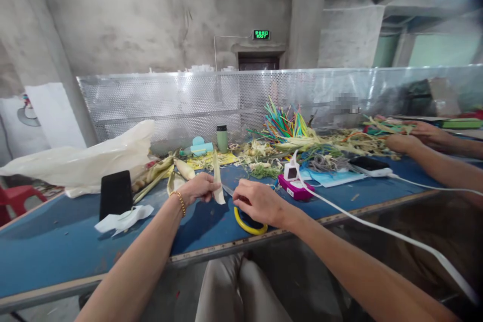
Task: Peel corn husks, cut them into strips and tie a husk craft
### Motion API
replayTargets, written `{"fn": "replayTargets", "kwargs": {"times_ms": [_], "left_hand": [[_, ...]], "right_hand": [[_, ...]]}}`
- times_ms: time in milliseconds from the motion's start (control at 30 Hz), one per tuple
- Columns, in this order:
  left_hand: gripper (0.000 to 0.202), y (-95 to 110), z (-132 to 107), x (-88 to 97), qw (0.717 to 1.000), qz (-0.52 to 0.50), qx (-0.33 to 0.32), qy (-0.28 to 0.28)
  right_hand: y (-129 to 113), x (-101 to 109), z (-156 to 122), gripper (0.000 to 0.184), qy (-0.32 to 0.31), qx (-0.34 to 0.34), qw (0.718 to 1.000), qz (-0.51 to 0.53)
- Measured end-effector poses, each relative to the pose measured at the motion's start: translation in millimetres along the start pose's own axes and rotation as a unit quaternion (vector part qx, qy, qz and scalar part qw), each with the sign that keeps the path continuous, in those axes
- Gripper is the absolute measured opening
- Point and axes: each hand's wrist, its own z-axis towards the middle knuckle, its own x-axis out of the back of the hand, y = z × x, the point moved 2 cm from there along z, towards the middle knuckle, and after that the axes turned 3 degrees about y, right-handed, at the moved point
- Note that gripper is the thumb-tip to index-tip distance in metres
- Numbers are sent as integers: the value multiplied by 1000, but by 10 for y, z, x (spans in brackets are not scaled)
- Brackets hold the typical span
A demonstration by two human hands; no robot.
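1. Just ahead of the seated person, over the blue worktop (151, 239), is the pale husk strip (216, 176), the centre of the clock used here, with twelve pointing away.
2. Its long axis runs almost from twelve to six: the narrower far end leans slightly toward eleven, the broader near end slightly toward five.
3. The left hand (204, 187), above a beaded gold bracelet (182, 205), pinches the strip near its lower part, the fingers closed on it.
4. The right hand (258, 203) has its fingers bunched around the yellow-handled scissors (252, 228); a blade shows between ten and eleven from that hand, beside the strip. How wide the blades part, I cannot tell.
5. On the worktop, a black phone (115, 193) is at nine, crumpled white paper (124, 219) at eight, a green tumbler (222, 139) at twelve, and a magenta box (295, 188) with a white plug (291, 171) on top at three.
6. Coloured strips (286, 123) fan out between one and two; a co-worker's hands (405, 141) are between two and three, at more fibres.
7. Behind, a perforated metal panel (181, 105) spans the bare concrete room, with a lit exit sign (261, 34) near half past twelve.
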Motion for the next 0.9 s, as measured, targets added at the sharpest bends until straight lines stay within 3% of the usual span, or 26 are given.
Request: {"fn": "replayTargets", "kwargs": {"times_ms": [67, 133, 200, 267, 300, 400, 500, 633, 733, 900], "left_hand": [[31, 4, -16, -39, 997, 75, 5, -1], [25, 27, -42, -91, 978, 205, 7, 36], [16, 97, -94, -132, 932, 344, -3, 113], [31, 208, -190, -144, 883, 434, -31, 173], [36, 262, -253, -135, 870, 457, -49, 176], [26, 350, -482, -57, 877, 457, -120, 86], [29, 269, -708, 26, 899, 405, -169, -1], [35, 37, -857, -45, 901, 391, -185, 36], [35, -50, -875, -206, 887, 413, -187, 88], [34, -37, -862, -343, 874, 422, -198, 140]], "right_hand": [[-32, -17, -58, 15, -23, 27, 999, 7], [-66, -32, -133, 20, -36, 17, 999, -6], [-95, -38, -201, 24, -37, -27, 998, -37], [-117, -41, -243, 21, -35, -64, 995, -74], [-121, -43, -253, 19, -35, -72, 993, -91], [-76, -58, -254, 16, -34, -72, 989, -126], [43, -64, -256, 17, -33, -83, 984, -156], [144, -20, -270, 18, -44, -107, 973, -199], [70, 33, -216, 14, -9, -109, 968, -224], [-214, -100, 71, 17, -2, 25, 990, -137]]}}
